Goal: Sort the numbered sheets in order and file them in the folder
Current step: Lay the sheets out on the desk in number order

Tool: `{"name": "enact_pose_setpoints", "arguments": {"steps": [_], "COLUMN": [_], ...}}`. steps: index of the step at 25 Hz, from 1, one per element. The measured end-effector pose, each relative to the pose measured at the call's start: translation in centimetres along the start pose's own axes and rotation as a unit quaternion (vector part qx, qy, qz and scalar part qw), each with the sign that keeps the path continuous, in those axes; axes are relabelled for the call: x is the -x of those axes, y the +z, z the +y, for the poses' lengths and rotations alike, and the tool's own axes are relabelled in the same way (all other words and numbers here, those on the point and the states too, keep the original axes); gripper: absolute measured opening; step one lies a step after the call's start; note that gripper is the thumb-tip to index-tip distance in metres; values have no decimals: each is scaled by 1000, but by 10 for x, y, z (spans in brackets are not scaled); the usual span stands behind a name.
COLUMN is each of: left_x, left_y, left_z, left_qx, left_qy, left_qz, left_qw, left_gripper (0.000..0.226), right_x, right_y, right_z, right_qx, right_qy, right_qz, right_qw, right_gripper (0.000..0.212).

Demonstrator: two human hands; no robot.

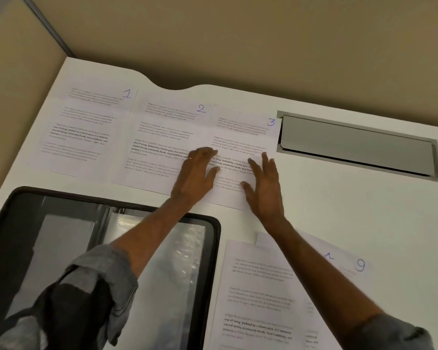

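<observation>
Three printed sheets lie in a row along the far side of the white desk: sheet 1 (86, 130) at the left, sheet 2 (159, 142) in the middle, sheet 3 (245, 137) at the right. My left hand (196, 173) rests flat on the left edge of sheet 3, fingers straight. On the sheet's lower right part my right hand (263, 188) presses with spread fingers. A loose pile of more sheets (258, 294), one marked 9, lies near me at the right. The open black folder (106, 248) with clear sleeves lies at the near left.
A grey cable hatch (357, 145) is set into the desk (352, 210) at the far right, beside sheet 3. Beige partition walls close the desk at the back and left.
</observation>
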State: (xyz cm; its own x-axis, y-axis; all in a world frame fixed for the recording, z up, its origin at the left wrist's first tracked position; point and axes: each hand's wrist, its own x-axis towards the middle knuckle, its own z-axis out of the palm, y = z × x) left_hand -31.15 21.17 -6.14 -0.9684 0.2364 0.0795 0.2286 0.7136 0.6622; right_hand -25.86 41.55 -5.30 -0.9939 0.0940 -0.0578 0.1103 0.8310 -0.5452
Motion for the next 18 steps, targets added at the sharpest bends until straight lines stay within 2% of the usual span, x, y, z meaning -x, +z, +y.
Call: {"name": "enact_pose_setpoints", "arguments": {"steps": [3,6,15,18], "left_x": [11,19,20,20], "left_y": [20,34,42,42], "left_z": [6,3,-2,-2], "left_qx": [-49,-110,-172,-179], "left_qy": [49,65,65,68], "left_qz": [-60,-97,-120,-120], "left_qw": [996,987,976,974], "left_gripper": [54,64,66,68], "right_x": [5,4,0,1], "right_y": [15,19,19,13], "right_z": [3,8,8,5], "right_qx": [36,59,85,58], "right_qy": [-5,-4,6,-9], "right_qz": [-62,-82,-101,-92], "right_qw": [997,995,991,994], "right_gripper": [66,68,69,68]}}
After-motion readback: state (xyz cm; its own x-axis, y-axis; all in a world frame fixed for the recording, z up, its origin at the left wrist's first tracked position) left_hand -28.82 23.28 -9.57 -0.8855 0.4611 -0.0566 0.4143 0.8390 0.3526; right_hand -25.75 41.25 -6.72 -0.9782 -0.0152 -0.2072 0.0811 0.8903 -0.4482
